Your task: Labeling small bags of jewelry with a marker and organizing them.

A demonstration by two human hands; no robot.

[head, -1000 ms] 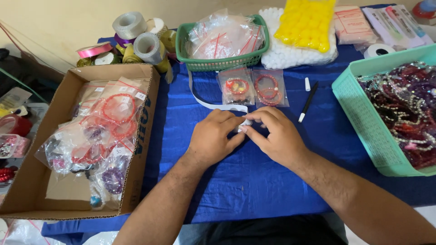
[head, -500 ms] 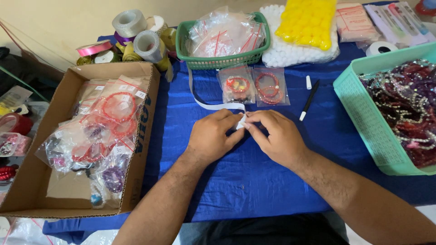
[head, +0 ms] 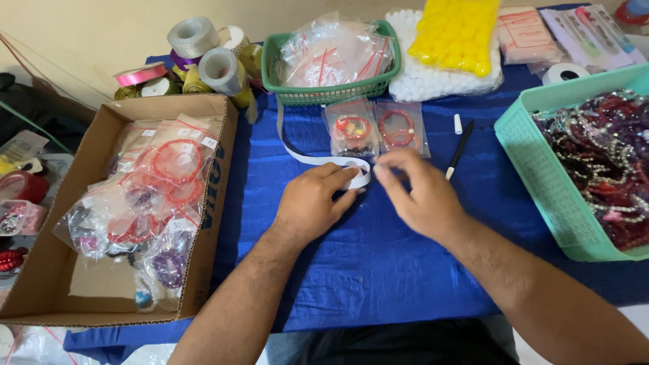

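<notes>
White strip [head: 318, 157] — a narrow paper-like band — loops across the blue cloth [head: 378, 270] from beside the green basket [head: 331, 91] to the two hands, just in front of two small clear bags of red bracelets [head: 375, 128]. It looks like a piece is being pulled or peeled off the strip's end. Left hand [head: 314, 203] lies knuckles up, fingers curled, its fingertips pressing the strip's end against the cloth. Right hand [head: 422, 192] is loosely closed, thumb and forefinger pinched at the tip; whether anything sits in that pinch, I cannot tell. Next move, I'd judge, calls for a fine, steady pinch and the strip held flat. A pen [head: 460, 149] lies just beside.
</notes>
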